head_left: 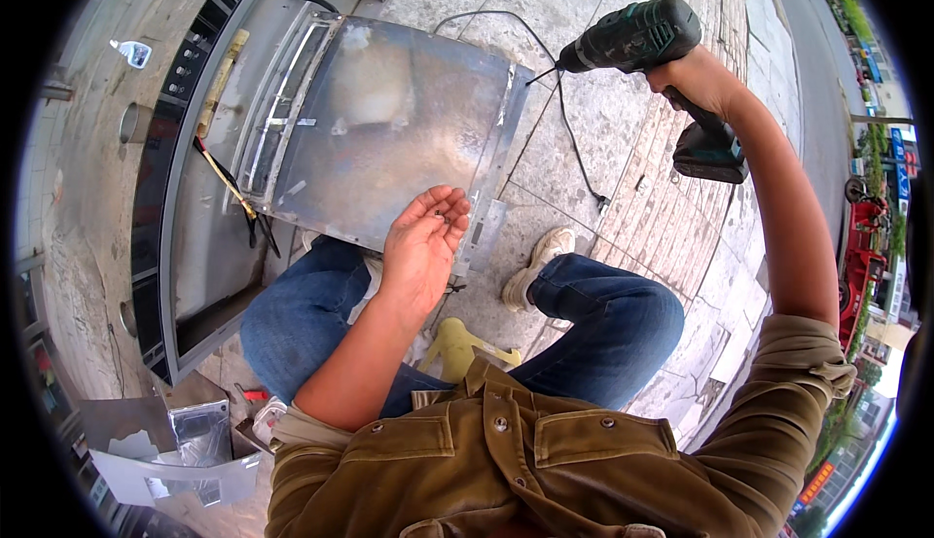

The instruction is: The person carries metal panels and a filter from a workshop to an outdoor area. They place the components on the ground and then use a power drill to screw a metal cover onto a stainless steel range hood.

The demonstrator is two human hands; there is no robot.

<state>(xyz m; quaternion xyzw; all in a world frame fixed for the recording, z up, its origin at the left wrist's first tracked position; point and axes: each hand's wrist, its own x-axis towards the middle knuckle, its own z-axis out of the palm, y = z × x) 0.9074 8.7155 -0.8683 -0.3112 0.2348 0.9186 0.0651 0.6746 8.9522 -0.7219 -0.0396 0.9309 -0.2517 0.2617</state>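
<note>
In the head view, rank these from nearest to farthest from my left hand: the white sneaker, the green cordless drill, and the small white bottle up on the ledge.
From the left hand:
1. White sneaker, just right of it on the paving.
2. Green cordless drill, upper right, held in the right hand.
3. Small white bottle, far upper left on the ledge.

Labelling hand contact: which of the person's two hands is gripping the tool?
The right hand, raised and closed round the dark green cordless drill. The left hand lies palm-up and open over the grey sheet-metal panel, with small bits, too small to identify, in its palm.

One cordless drill [650, 47], one metal panel [389, 129], two hands [423, 241].
</note>
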